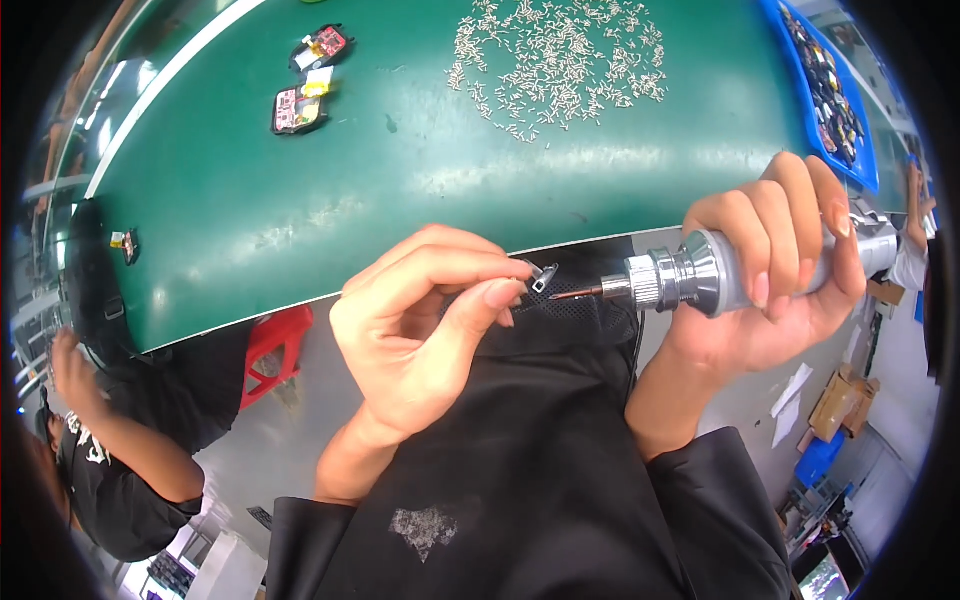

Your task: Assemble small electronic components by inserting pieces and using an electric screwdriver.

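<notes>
My left hand (405,325) pinches a small silvery metal piece (545,278) between thumb and forefinger; its exact kind is too small to tell. Wrapped around the grey body of an electric screwdriver (708,272) are the fingers of my right hand (775,265). The screwdriver lies nearly level, and its thin bit (578,294) points left, just short of the metal piece. Both hands are in front of the near edge of the green table (400,180), above my dark clothing.
Many small screws (560,65) lie scattered at the far middle. Two black casings with circuit boards, one nearer (298,108) and one farther (322,46), sit far left. A blue tray (868,165) of parts stands at right. A co-worker (130,455) and red stool (272,350) are at left.
</notes>
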Tool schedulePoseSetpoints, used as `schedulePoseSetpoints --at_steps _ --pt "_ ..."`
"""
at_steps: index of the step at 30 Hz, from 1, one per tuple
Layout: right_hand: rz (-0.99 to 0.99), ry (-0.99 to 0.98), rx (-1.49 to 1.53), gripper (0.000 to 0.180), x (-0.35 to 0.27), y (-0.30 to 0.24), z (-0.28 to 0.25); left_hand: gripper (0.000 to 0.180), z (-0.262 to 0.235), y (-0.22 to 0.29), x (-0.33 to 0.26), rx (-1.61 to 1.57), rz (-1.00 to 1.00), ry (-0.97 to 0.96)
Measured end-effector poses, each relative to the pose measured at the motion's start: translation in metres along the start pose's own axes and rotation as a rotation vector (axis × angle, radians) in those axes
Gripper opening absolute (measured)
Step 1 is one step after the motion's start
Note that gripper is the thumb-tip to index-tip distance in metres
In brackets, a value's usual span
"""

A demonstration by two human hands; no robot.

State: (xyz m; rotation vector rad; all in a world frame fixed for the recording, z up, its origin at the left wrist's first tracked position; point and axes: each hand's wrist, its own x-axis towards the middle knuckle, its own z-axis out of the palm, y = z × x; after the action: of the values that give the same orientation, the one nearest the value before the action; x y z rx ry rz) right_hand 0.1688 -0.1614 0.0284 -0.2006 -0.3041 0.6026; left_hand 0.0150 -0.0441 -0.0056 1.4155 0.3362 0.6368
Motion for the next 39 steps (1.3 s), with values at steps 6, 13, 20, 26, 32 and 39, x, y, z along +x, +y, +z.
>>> schedulePoseSetpoints --at_steps 6,13,20,26,32,39 --pt "-0.011 0.031 0.016 0.013 0.000 0.011 0.007 0.021 0.005 -0.003 -0.002 -0.195 -0.058 -0.033" --pt "0.004 -0.007 -0.007 0.013 -0.001 0.015 0.003 0.022 0.003 0.000 -0.001 -0.208 -0.067 -0.065" --pt "0.001 -0.112 -0.157 0.012 -0.006 0.011 0.004 0.010 0.011 0.000 -0.004 0.134 0.021 -0.030" --pt "-0.042 0.010 -0.077 0.011 0.006 0.013 -0.010 0.019 0.011 -0.005 0.013 0.177 0.014 -0.099" --pt "-0.134 0.078 -0.096 0.011 0.016 -0.004 -0.011 0.008 0.008 0.020 0.030 0.366 0.120 -0.072" --pt "-0.138 0.296 -0.055 0.012 0.017 -0.003 -0.046 0.007 -0.023 0.026 0.123 0.897 0.319 -0.123"
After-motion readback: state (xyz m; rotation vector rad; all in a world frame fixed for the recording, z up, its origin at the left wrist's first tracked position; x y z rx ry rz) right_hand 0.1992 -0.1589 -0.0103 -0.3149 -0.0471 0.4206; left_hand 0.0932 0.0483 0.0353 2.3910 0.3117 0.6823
